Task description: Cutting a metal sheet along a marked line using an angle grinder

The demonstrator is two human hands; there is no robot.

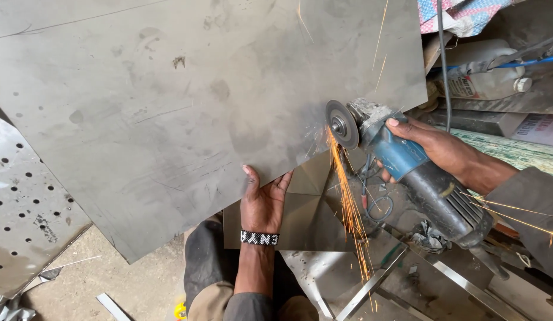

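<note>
A large grey metal sheet [169,101] fills most of the view, tilted toward me. My left hand [262,199] grips its lower edge from beneath, fingers curled over the rim; a black-and-white beaded band circles that wrist. My right hand [437,145] is shut on a blue and black angle grinder [419,178]. Its disc [342,123] touches the sheet's lower right edge, and orange sparks [351,208] stream downward.
A perforated metal plate [27,202] lies at the left on the floor. Metal bars and scraps [377,279] sit below the grinder. A white plastic jug [484,74], a black cable and cloth crowd the upper right. My knee is below the sheet.
</note>
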